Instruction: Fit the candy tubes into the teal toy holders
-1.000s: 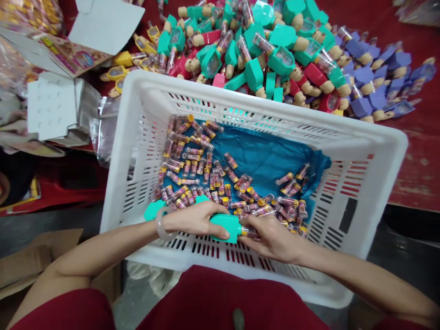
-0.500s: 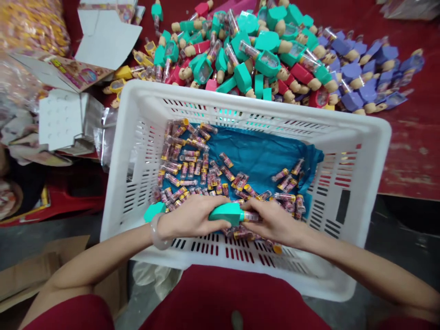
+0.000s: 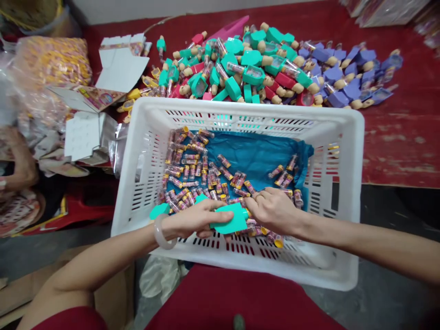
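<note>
My left hand (image 3: 201, 217), with a pale bangle at the wrist, grips a flat green plastic toy piece (image 3: 232, 219), thumb on top and fingers beneath. Just right of that piece, my right hand (image 3: 273, 208) has its fingers curled downward over the small clear tubes; whatever is in them is hidden. Both hands are above a white slotted crate (image 3: 347, 183). Many small tubes with yellow caps (image 3: 187, 172) lie in it on a blue plastic sheet (image 3: 254, 149). Another green piece (image 3: 160, 211) is near my left wrist.
Behind the crate, green toys (image 3: 252, 58) and purple toys (image 3: 350, 71) are heaped on a red table (image 3: 405, 151). Folded white cartons (image 3: 82, 137) and a clear bag of yellow pieces (image 3: 55, 64) stand at left. Another person's arm (image 3: 20, 156) shows at the left edge.
The green piece has turned flat in my left hand. My right hand has come off the tube at its end and curled downward. The view has shifted, and another person's arm shows at left.
</note>
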`<state>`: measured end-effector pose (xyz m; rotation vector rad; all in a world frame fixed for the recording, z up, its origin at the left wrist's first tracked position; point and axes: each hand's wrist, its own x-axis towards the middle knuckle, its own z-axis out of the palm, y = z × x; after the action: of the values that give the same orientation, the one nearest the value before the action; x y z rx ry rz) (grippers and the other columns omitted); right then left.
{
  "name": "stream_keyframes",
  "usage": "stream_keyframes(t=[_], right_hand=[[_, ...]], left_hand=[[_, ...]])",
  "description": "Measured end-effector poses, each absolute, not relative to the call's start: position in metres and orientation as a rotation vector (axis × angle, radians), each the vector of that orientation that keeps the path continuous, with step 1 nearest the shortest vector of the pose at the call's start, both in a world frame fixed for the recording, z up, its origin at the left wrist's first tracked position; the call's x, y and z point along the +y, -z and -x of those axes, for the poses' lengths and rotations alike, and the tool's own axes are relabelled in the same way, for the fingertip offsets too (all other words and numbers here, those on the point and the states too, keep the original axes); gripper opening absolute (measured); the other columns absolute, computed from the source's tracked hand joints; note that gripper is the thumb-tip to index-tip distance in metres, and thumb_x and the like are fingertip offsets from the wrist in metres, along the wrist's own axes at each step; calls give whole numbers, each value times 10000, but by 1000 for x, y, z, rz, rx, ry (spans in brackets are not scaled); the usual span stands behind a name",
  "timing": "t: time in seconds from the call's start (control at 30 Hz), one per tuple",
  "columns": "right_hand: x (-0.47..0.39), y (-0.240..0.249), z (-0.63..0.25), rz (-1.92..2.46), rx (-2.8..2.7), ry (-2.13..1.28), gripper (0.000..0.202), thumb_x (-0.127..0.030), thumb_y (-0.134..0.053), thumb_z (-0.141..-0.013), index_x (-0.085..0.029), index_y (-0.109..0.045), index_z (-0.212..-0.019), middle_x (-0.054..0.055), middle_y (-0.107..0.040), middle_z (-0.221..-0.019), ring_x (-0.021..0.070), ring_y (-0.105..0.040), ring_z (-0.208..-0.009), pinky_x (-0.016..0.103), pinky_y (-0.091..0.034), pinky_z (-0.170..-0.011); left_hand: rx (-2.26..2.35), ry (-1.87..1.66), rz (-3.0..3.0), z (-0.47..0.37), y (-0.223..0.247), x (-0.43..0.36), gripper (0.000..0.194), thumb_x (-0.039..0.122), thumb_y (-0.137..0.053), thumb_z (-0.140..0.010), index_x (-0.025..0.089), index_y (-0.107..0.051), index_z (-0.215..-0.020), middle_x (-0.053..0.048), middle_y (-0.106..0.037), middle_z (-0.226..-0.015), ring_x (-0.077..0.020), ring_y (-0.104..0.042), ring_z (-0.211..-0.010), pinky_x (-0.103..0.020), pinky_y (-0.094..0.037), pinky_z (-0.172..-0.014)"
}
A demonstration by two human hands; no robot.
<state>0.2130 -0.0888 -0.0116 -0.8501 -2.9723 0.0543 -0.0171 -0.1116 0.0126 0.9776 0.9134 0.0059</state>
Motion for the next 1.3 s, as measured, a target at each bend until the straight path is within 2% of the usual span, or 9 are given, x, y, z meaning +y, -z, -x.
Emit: stream_keyframes(t=[0.13,0.23,0.43,0.67,0.93,1.03,1.13,1.2,1.3], right_hand=[[-96,-2,-214,952,-3015,-107,165,-102,-470,-810,-151,-599,-721,68,-605,-590,162,-507,-521,320,-180,-534],[-94,-4,-210,1194,-3091,-478,100,-156,-548,-744,-153,-634,-796,63,-633,-631,151,-505,-521,295,-181,-516],[-72,22,-206,1127,-2824,-1959,233,-394,-612,-735,-161,-624,-719,-15,-574,-596,101,-465,-496,223,-273,-475],[-56,6,-202,1171,-3051,-346,234,-113,-425,-848,-116,-643,-932,136,-673,-804,192,-595,-709,279,-319,-605],[-34,-7,-194,1308,-2990,-1332,313,-447,-616,-783,-149,-655,-697,-7,-579,-547,101,-478,-478,219,-277,-471],[8,-28,-200,1449,-2922,-1117,328,-430,-664,-756,-112,-661,-670,-11,-521,-495,97,-450,-482,228,-290,-498],[60,-61,-210,1595,-2381,-750,459,-403,-723,-722,-35,-642,-984,48,-616,-705,106,-524,-576,225,-351,-554],[80,-74,-211,1492,-1990,-866,656,-396,-558,-871,15,-351,-1338,129,-626,-946,102,-580,-646,216,-386,-587],[70,-56,-202,1572,-2107,-888,566,-335,-277,-986,63,-203,-1382,224,-590,-1068,120,-617,-716,209,-388,-592]], left_hand=[[795,33,-775,10,-10,-117,528,618,-366,-892,141,-547,-1028,-41,-644,-773,-25,-251,-337,-195,-175,-325],[998,-112,-1330,7,-14,-124,477,580,-436,-889,155,-570,-1058,-40,-653,-813,-73,-472,-480,-203,-359,-450],[965,-29,-2411,12,4,-124,422,430,-391,-939,137,-524,-1212,-127,-687,-971,-234,-656,-779,-295,-474,-608],[956,39,-1790,24,2,-83,457,528,-536,-852,123,-615,-1049,-52,-688,-766,-125,-596,-549,-223,-438,-508],[1105,-61,-2649,28,0,-70,459,323,-545,-878,214,-457,-1315,-77,-664,-1090,-211,-642,-922,-294,-467,-766],[1419,-343,-2705,36,6,-62,661,396,-566,-873,145,-290,-1419,-169,-516,-1315,-263,-532,-1148,-372,-416,-934],[1697,-349,-2572,42,16,-65,642,416,-555,-877,100,-326,-1387,-207,-463,-1343,-291,-470,-1207,-406,-388,-974],[1633,-47,-2516,41,30,-76,504,410,-515,-900,118,-442,-1304,-188,-534,-1247,-289,-514,-1147,-397,-416,-930],[1442,365,-2368,33,54,-96,444,513,-427,-917,162,-567,-1150,-157,-622,-1066,-270,-627,-942,-348,-474,-779]])
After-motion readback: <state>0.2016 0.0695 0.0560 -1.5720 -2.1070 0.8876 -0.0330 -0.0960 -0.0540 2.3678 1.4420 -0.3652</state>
